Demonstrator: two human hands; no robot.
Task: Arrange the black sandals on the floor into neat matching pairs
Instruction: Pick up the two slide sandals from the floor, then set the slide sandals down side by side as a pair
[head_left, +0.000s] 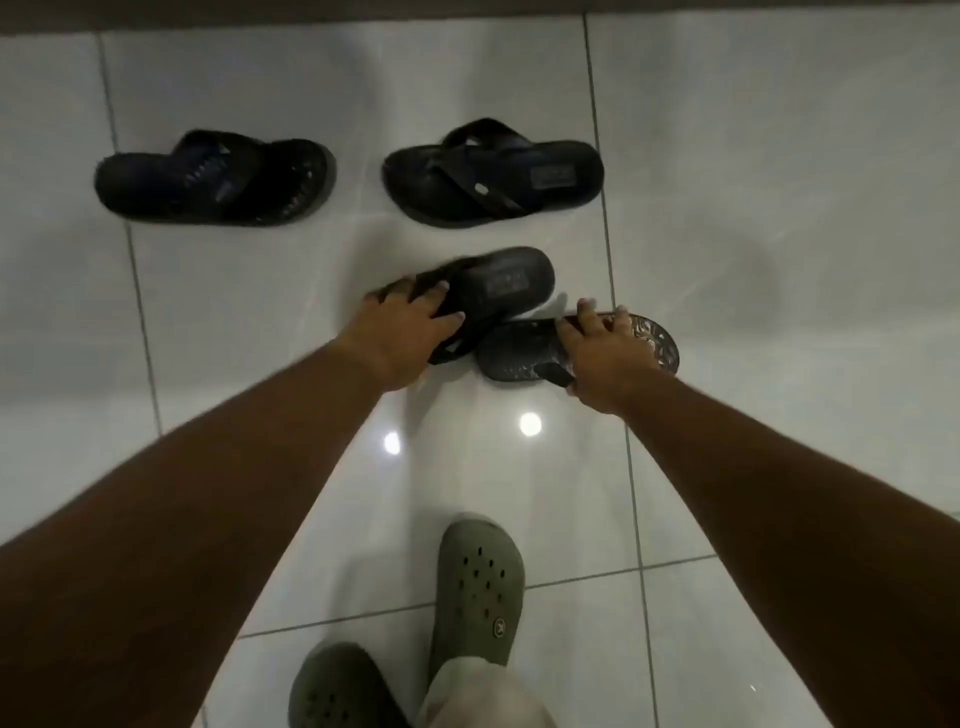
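Several black sandals lie on the white tiled floor. At the far left rests a sandal with a blue-patterned strap (213, 179), toe pointing right. To its right lies a plain-strap sandal (493, 174), toe pointing left. Closer to me, my left hand (410, 332) grips the strap end of a matching plain sandal (509, 286). My right hand (602, 358) clutches the strap of a sandal with a shiny patterned footbed (519, 351), which sits just right of and touching the one in my left hand.
My feet in olive-green clogs (480, 582) stand at the bottom centre on the glossy floor. A dark wall base (467, 10) runs along the top edge. Two light reflections glare on the tile between my arms.
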